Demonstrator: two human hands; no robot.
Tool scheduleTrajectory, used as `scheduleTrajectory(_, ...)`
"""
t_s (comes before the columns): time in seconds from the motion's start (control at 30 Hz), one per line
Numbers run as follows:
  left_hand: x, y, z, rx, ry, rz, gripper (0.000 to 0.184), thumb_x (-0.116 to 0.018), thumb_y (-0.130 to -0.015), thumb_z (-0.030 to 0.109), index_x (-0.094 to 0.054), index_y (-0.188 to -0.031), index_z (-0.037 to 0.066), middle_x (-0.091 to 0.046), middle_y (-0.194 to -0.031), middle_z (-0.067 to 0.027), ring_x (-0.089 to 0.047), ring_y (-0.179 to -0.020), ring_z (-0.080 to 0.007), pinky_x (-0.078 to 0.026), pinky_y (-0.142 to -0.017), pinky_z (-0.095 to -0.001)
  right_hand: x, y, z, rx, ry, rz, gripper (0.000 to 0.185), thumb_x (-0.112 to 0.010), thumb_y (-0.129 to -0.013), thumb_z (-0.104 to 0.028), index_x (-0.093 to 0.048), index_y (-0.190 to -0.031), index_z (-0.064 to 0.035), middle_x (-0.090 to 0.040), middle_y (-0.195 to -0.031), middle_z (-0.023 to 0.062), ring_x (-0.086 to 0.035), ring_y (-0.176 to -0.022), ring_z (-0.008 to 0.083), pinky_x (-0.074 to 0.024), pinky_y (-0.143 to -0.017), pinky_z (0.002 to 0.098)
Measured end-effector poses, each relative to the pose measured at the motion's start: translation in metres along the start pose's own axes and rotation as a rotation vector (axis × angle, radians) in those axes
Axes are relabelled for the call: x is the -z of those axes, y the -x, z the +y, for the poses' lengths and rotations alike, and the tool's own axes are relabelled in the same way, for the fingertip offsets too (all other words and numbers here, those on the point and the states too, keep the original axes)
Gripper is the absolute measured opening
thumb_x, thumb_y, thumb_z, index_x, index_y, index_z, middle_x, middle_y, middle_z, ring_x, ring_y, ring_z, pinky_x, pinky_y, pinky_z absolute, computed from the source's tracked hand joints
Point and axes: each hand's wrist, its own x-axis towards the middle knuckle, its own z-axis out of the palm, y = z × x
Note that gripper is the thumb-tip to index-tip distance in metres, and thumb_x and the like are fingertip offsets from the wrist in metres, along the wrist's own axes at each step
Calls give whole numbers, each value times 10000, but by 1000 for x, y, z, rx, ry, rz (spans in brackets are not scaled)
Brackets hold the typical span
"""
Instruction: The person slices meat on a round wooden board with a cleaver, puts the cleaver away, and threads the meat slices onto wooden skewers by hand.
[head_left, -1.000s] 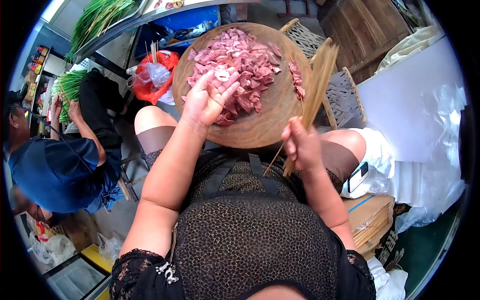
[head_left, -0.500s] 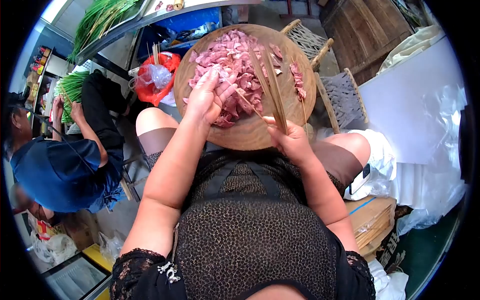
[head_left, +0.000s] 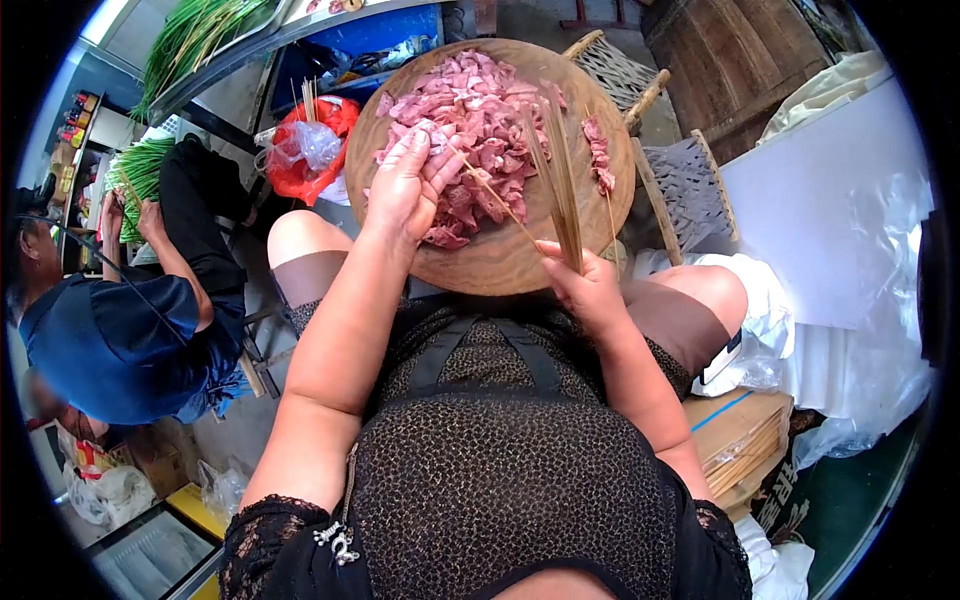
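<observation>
Upper centre, the left hand [head_left: 402, 198] is pinching meat [head_left: 438, 148] in half-curled fingers [head_left: 449, 171] over the board [head_left: 475, 275]; right of centre, the right hand [head_left: 587, 290] is gripping a bundle [head_left: 564, 208] of sticks and one skewer [head_left: 498, 199].

1. Our left hand [head_left: 404, 190] pinches raw meat [head_left: 440, 142] at the tip of a bamboo skewer [head_left: 497, 200].
2. Our right hand [head_left: 585, 285] grips that skewer and a skewer bundle [head_left: 562, 205].
3. We see a meat-threaded skewer [head_left: 598, 155] on the round wooden board [head_left: 475, 272].

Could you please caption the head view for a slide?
Over a board, the left hand holds meat; the right hand holds a skewer aimed at it and a skewer bundle.
</observation>
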Motion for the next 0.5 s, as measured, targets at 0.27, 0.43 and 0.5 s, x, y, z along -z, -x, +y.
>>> scheduleTrajectory(0.27, 5, 3, -3, 23, -72, -38, 245, -456, -951, 155, -479, -1154, 19, -581, -1135, -150, -588, -1044, -252, -525, -859, -373, 7, 3, -1, 7, 50, 2, 266, -578, -881, -111, -602, -1132, -28, -458, -632, -71, -394, -502, 28, -309, -454, 183)
scheduleTrajectory(0.43, 1, 7, -3, 20, -176, -101, 229, -470, -944, 148, -518, -1131, 24, -597, -1111, -139, -594, -1035, -250, -530, -843, -351, 11, 4, 0, -32, 35, 14, 263, -583, -873, -107, -606, -1121, -21, -460, -631, -72, -393, -502, 26, -308, -453, 184)
scheduleTrajectory(0.5, 1, 9, -1, 34, -186, -107, 230, -472, -942, 145, -519, -1127, 16, -600, -1102, -145, -597, -1031, -254, -530, -842, -351, 14, 5, -2, -48, 49, 27, 263, -585, -870, -106, -607, -1117, -19, -460, -629, -72, -393, -502, 25, -307, -454, 184)
